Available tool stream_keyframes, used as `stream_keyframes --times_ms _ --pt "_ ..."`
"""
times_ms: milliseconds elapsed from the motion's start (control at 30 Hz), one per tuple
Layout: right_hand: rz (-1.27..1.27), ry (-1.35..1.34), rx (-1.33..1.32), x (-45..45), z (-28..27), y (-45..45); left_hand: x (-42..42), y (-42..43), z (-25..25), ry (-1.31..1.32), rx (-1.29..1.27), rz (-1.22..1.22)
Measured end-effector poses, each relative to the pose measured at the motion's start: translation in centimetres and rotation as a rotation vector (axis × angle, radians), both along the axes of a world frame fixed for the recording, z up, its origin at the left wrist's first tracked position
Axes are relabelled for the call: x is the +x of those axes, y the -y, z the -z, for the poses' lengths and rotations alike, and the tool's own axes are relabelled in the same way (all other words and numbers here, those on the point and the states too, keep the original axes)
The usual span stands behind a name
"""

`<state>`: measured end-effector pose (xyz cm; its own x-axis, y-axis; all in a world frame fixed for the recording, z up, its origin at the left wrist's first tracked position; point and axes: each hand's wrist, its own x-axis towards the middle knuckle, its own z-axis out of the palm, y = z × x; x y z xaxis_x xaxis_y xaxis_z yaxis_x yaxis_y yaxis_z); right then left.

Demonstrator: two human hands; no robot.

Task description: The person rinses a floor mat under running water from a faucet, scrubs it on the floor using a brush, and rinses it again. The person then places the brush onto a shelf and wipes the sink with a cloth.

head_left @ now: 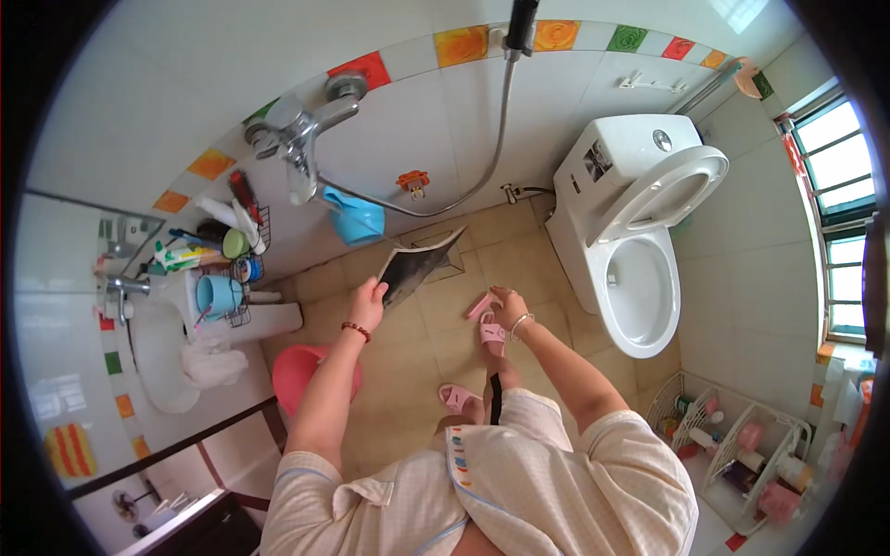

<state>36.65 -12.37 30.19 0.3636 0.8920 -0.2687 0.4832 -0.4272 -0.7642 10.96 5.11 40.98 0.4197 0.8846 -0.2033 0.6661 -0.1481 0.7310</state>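
My left hand grips the edge of a thin dark panel with a pale rim, held tilted above the tiled floor. To the right, my right hand has its fingers closed on a small pink object, which hangs over the floor near my pink slipper. A square drain area shows on the floor, partly hidden behind the panel.
A toilet with its lid raised stands at the right. A pink basin is beside my left forearm. The sink is at the left, a blue container by the wall, and a white rack at lower right.
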Motion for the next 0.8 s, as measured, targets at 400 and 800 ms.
stream_keyframes --times_ms 400,800 --pt "-0.240 -0.082 0.046 -12.3 5.6 -5.1 -10.5 5.3 -1.1 -0.060 0.300 -0.191" --pt "-0.579 -0.043 0.525 -12.2 19.9 -19.4 -11.1 6.3 7.7 0.216 0.333 -0.020"
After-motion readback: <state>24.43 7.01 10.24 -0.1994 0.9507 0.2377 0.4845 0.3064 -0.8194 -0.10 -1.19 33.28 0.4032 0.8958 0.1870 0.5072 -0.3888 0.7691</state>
